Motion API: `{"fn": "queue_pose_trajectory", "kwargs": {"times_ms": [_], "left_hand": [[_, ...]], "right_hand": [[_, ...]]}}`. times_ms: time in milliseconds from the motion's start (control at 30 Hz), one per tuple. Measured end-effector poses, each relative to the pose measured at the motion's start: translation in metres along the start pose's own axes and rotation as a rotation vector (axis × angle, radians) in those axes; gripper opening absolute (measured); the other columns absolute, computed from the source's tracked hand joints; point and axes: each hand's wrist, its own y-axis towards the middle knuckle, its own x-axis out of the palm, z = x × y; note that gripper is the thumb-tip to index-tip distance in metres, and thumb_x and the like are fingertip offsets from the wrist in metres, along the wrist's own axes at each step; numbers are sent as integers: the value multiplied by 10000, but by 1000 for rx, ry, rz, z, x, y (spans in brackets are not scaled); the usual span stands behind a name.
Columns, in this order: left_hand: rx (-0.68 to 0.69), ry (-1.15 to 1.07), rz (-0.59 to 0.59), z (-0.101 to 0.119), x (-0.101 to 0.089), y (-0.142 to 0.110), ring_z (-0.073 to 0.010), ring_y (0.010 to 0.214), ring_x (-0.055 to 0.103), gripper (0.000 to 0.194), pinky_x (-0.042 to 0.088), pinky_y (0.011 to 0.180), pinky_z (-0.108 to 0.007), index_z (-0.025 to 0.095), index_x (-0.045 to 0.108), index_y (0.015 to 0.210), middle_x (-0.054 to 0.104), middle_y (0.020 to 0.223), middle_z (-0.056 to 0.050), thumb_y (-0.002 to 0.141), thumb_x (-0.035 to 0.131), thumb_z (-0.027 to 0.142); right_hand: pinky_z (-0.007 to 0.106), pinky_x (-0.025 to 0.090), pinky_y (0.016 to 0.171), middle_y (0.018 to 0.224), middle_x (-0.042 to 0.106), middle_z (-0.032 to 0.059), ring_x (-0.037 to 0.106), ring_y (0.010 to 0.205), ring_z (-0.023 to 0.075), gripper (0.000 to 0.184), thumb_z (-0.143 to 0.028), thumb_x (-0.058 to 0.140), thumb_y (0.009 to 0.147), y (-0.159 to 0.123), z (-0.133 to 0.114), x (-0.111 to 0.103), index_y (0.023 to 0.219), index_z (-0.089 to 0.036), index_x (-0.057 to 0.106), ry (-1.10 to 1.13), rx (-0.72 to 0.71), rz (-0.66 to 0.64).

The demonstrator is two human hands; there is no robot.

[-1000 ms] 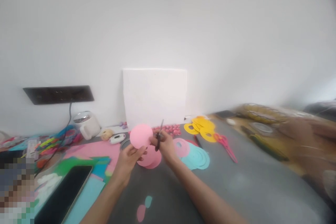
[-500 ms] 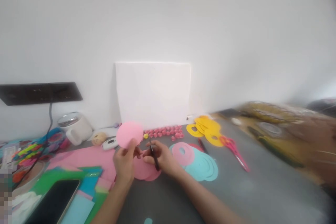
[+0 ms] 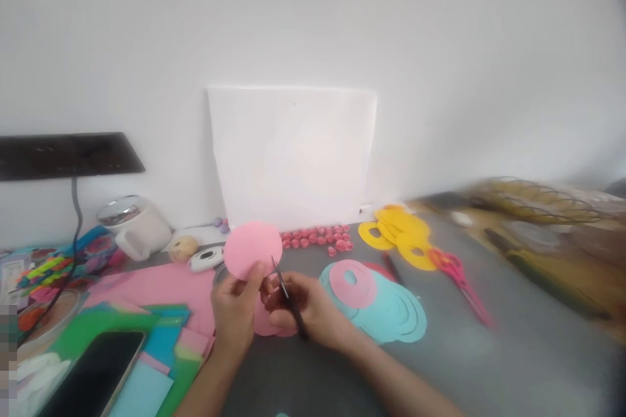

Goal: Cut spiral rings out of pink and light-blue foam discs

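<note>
Between thumb and fingers, my left hand (image 3: 237,309) pinches a round pink paper disc (image 3: 252,249) by its lower edge. My right hand (image 3: 308,306) is closed on dark-handled scissors (image 3: 289,300), whose blades point up at the disc's right edge; I cannot tell whether they cut into it. More pink discs (image 3: 268,320) lie on the grey table under my hands, partly hidden. Just right of my right hand, a pink paper ring (image 3: 353,283) rests on a pile of light blue paper rings (image 3: 394,314).
Yellow paper rings (image 3: 401,234) and pink scissors (image 3: 462,283) lie to the right. Small red rolled pieces (image 3: 320,236) line the foot of a white board (image 3: 293,156). At left are a phone (image 3: 95,374), coloured sheets (image 3: 151,283) and a white mug (image 3: 139,228).
The scissors have come up to the right edge of the pink disc. The disc sits slightly further right, and the camera view has shifted a little.
</note>
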Motion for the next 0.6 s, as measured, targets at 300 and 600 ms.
{"fn": "queue_pose_trajectory", "kwargs": {"times_ms": [300, 600], "left_hand": [[-131, -240, 49, 3, -7, 8, -113, 460, 499, 217, 368, 413, -237, 127, 596, 580, 591, 547, -18, 656, 708, 296], [-152, -150, -47, -4, -4, 4, -124, 419, 524, 283, 368, 389, -242, 96, 632, 594, 613, 508, -48, 664, 688, 365]], "right_hand": [[219, 368, 423, 488, 560, -53, 474, 431, 116, 371, -349, 782, 595, -1, 10, -8, 864, -194, 579, -330, 35, 406], [249, 426, 501, 589, 603, -10, 591, 565, 162, 310, -390, 685, 686, -8, -10, 5, 890, -204, 542, -184, -166, 592]]}}
